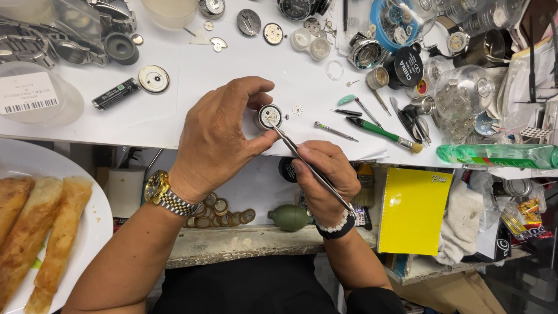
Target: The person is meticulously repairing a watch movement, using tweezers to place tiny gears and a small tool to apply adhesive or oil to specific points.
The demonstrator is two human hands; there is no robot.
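Note:
My left hand (pixel 218 136) pinches a small round watch movement (pixel 269 116) between thumb and forefinger on the white work surface (pixel 232 64). My right hand (pixel 328 174) grips thin metal tweezers (pixel 302 158), whose tips reach the lower right edge of the movement. A tiny toothed wheel (pixel 298 109) lies on the surface just right of the movement. A metal wristwatch (pixel 165 195) is on my left wrist and a white bead bracelet (pixel 334 227) on my right.
Screwdrivers and a green-handled brush (pixel 383 134) lie to the right. Watch cases, dials and parts (pixel 154 78) crowd the back. A yellow notebook (pixel 414 210), coins (pixel 224 212) and a green blower (pixel 289 217) sit on a lower shelf. A plate with flatbread (pixel 46 227) is at left.

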